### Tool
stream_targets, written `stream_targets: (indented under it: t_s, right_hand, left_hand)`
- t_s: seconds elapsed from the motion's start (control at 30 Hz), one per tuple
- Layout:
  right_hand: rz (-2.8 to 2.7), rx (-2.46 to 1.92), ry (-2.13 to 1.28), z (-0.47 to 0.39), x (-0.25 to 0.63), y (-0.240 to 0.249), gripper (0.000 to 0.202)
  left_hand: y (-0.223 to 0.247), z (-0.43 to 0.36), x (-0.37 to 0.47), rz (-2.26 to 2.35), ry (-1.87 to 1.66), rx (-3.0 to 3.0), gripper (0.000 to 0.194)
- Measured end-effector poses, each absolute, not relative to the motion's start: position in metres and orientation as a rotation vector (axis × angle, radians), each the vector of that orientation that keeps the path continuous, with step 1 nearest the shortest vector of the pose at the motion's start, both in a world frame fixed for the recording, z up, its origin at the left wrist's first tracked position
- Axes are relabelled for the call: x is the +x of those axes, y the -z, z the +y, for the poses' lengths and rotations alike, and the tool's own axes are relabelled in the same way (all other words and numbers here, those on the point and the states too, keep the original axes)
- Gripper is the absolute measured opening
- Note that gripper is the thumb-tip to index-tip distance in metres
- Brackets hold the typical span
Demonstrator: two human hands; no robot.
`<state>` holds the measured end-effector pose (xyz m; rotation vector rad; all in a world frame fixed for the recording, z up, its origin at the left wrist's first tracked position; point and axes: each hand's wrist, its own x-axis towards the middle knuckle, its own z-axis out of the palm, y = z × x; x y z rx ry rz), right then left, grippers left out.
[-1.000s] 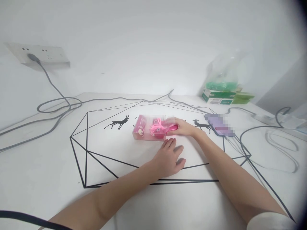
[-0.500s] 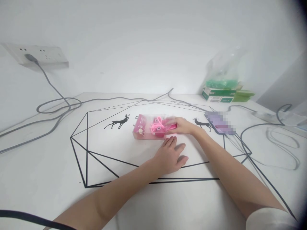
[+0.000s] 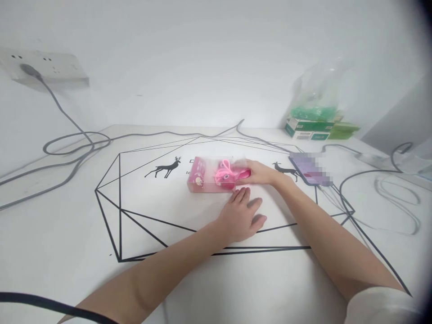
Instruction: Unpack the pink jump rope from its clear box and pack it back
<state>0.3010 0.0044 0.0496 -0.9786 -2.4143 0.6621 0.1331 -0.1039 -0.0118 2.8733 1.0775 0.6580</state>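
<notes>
A clear and pink plastic box (image 3: 196,175) lies flat on the table in front of me. At its right end sits a pink item (image 3: 225,176) with a looped pink cord and what look like round eyes; its exact kind I cannot make out. My right hand (image 3: 254,173) is closed around the item's right part, with a glossy pink end showing by the fingers. The fingertips are partly hidden behind the item and box. My left hand (image 3: 240,215) rests palm down on the table, fingers apart, its fingertips at the box's near right corner.
A phone (image 3: 305,166) lies right of my hands, partly blurred out. Grey cables (image 3: 148,134) run along the back and both sides. Small boxes (image 3: 308,128) with a plastic bag (image 3: 315,96) on top stand at the back right. A wall socket (image 3: 57,67) is at the left.
The pink item and my right hand have shifted slightly right relative to the box. My left hand stays nearly in place. The whole view has moved a little.
</notes>
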Motion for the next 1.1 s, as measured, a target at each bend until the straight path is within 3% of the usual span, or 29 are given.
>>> stream_targets:
  t_s: [0.17, 0.37, 0.97, 1.1]
  right_hand:
    - [-2.461, -0.880, -0.604, 0.006, 0.300, -0.047, 0.029]
    - [-2.406, -0.905, -0.593, 0.009, 0.306, -0.039, 0.029]
    - [-2.358, -1.165, -0.715, 0.008, 0.318, -0.047, 0.065]
    - [-2.417, -1.153, -0.689, 0.008, 0.316, -0.049, 0.055]
  left_hand:
    - [0.009, -0.104, 0.133, 1.065, -0.681, 2.861, 0.044]
    - [0.010, -0.104, 0.133, 1.067, -0.693, 2.869, 0.044]
    - [0.008, -0.104, 0.132, 1.048, -0.711, 2.876, 0.042]
    - [0.009, -0.103, 0.132, 1.043, -0.697, 2.891, 0.043]
